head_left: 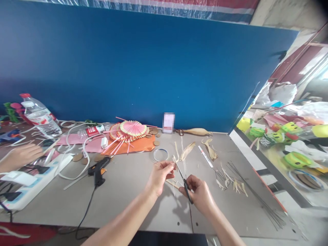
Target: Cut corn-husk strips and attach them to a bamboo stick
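My left hand (161, 174) pinches a pale dried husk strip (186, 151) that rises up and to the right from its fingertips. My right hand (198, 191) grips black scissors (182, 177), whose blades point up-left toward the base of the strip, close to the left fingertips. A thin wooden stick (172, 184) lies under both hands on the grey table (133, 201).
A black glue gun (98, 169) with its cord lies left of my hands. Pink paper fans (132, 129) on orange card, a wire ring (160, 154), husk pieces (210, 148), thin wires (256, 191) and a water bottle (41, 118) are around. Another person's hand (17, 155) rests far left.
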The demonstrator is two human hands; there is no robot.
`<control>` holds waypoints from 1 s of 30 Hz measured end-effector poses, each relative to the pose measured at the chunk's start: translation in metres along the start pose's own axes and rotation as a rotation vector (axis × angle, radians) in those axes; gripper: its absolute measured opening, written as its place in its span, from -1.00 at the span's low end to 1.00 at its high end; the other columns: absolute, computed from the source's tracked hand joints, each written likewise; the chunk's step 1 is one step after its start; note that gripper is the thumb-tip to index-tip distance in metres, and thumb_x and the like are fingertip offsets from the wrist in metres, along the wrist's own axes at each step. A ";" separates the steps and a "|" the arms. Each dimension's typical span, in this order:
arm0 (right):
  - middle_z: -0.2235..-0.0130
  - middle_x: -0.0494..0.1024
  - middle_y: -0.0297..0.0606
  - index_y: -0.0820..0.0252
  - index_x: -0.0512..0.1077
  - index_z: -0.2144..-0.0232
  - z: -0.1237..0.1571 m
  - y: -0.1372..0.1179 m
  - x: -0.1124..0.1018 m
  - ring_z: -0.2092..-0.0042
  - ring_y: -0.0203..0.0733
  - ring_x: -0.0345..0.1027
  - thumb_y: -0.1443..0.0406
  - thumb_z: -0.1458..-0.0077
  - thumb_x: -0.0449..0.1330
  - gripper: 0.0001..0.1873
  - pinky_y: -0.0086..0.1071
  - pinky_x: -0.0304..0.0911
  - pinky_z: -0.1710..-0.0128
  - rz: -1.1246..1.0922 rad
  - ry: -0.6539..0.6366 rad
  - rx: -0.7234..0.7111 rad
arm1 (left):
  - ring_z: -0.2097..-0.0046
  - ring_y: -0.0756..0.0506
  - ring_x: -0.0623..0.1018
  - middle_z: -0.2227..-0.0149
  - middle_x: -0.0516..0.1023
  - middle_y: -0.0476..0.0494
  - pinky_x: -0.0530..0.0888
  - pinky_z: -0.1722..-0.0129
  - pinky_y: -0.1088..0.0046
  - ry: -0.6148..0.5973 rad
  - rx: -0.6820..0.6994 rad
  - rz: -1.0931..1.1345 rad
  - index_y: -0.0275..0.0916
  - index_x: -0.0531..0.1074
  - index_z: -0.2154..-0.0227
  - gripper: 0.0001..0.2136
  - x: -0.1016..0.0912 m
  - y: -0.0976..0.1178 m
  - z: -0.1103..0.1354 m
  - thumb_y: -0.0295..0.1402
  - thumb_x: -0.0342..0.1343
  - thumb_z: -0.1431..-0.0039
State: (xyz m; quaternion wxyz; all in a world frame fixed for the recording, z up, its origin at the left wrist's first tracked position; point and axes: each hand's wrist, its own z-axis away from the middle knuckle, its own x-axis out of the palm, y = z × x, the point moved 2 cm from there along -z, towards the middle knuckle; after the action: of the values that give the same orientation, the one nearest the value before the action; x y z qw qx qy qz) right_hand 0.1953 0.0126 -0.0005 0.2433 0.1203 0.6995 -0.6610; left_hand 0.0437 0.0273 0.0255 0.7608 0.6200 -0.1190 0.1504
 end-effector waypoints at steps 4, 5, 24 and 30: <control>0.69 0.03 -0.52 0.18 0.13 0.68 -0.002 0.003 0.000 0.61 -0.42 -0.13 0.16 0.28 0.22 -0.66 -0.51 -0.16 0.64 -0.074 -0.033 0.052 | 0.52 0.08 0.31 0.57 0.35 -0.04 0.35 0.51 0.58 -0.012 0.007 -0.016 -0.32 0.40 0.64 -0.79 0.001 0.002 -0.001 -0.24 0.17 0.21; 0.70 0.02 -0.52 0.18 0.13 0.69 -0.003 0.003 0.001 0.61 -0.43 -0.14 0.16 0.29 0.23 -0.66 -0.51 -0.17 0.65 -0.087 -0.040 0.066 | 0.52 0.08 0.31 0.56 0.35 -0.04 0.35 0.51 0.58 -0.015 0.007 -0.022 -0.32 0.39 0.64 -0.79 0.001 0.002 -0.001 -0.24 0.16 0.20; 0.74 0.22 -0.49 0.19 0.16 0.64 -0.007 0.005 -0.015 0.67 -0.43 0.03 0.06 0.27 0.22 -0.61 -0.52 -0.09 0.67 -0.365 -0.272 0.154 | 0.46 0.02 0.40 0.56 0.41 -0.05 0.31 0.53 0.57 -0.056 -0.063 -0.066 -0.28 0.32 0.64 -0.89 0.000 0.004 -0.006 -0.34 0.08 0.21; 0.68 0.24 -0.46 0.23 0.21 0.62 -0.008 -0.005 -0.025 0.62 -0.42 0.08 0.11 0.24 0.23 -0.66 -0.52 -0.03 0.61 -0.394 -0.411 0.157 | 0.36 -0.05 0.46 0.47 0.45 -0.12 0.33 0.47 0.52 -0.155 -0.044 -0.063 -0.28 0.26 0.68 -0.94 -0.001 0.008 -0.005 -0.44 0.02 0.21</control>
State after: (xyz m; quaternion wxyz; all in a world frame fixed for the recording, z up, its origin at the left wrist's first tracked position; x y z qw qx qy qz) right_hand 0.2123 0.0238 0.0161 0.2370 -0.1358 0.5921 -0.7582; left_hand 0.0399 0.0335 0.0317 0.7672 0.6162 -0.1615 0.0753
